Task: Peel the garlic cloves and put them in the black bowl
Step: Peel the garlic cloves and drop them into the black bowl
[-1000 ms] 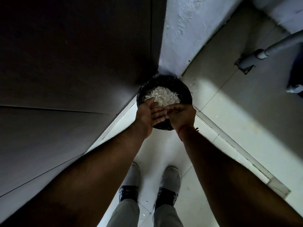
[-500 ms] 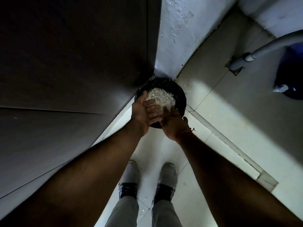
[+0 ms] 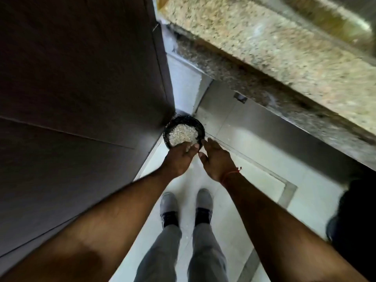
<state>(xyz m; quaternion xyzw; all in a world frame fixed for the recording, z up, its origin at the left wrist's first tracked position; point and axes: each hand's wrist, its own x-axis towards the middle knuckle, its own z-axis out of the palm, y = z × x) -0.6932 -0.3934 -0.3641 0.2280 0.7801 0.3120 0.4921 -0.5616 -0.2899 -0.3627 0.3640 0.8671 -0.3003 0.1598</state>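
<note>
Both hands have drawn apart and pulled back toward the lower edge of the black container (image 3: 200, 127) since the earlier frames, where they lay overlapped above it as if brushing scraps off each other. Now the left hand (image 3: 179, 159) hangs over the container's near rim with fingers loosely extended, grip released and holding nothing I can make out; the right hand (image 3: 216, 159), a red thread (image 3: 232, 173) at its wrist, hovers just beside the rim, also relaxed and empty. At frame centre, on the pale tiled floor (image 3: 254, 155) in a corner, the container holds a heap of white papery garlic peels (image 3: 183, 134). I judge this to be waste disposal, so peeling seems finished. No peeled cloves show. A speckled granite worktop (image 3: 264, 37) fills the upper right.
</note>
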